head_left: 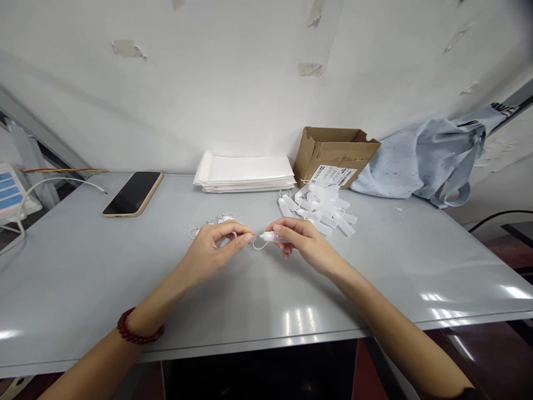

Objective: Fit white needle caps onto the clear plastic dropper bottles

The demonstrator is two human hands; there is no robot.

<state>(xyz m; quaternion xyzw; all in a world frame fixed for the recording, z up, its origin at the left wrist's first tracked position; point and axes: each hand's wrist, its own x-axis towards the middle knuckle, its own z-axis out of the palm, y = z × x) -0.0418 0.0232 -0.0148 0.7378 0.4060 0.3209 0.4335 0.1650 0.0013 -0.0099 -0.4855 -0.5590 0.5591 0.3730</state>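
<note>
Between thumb and fingers of my right hand (296, 235) is a small white dropper bottle (268, 236), its pointed tip turned left. A thin white loop (259, 245) hangs at that tip. My left hand (220, 242) is pinched just left of the tip; what its fingertips hold is too small to make out. Behind my left hand lie several small white pieces with loops (225, 218), partly hidden by it. A pile of white translucent bottles (327, 208) lies behind and to the right of my right hand.
A stack of white envelopes (250, 172) lies by the wall, beside an open cardboard box (333, 158). Light blue cloth (416, 158) is at the right rear. On the left are a phone (134, 193), a white cable (62, 179) and a white device (14, 191).
</note>
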